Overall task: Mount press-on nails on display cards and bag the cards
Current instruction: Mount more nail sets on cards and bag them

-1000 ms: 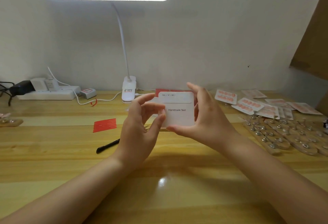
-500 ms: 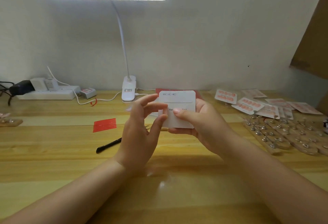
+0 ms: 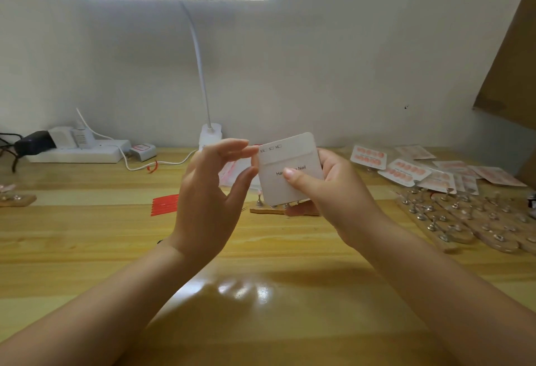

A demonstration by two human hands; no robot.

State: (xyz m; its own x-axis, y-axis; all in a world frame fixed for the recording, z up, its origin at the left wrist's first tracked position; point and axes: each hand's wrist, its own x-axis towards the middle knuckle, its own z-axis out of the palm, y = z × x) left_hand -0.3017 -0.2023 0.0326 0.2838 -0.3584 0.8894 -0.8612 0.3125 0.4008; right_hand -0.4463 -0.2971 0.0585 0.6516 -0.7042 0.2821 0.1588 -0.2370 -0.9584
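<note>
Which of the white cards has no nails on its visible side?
The card held in the right hand: its visible face is bare, while the cards on the table carry pink nails.

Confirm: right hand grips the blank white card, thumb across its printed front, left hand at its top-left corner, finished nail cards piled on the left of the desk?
Wrong side. The head view shows the finished nail cards on the desk's right. The rest holds: right hand grips the white card, left hand at its corner.
</note>
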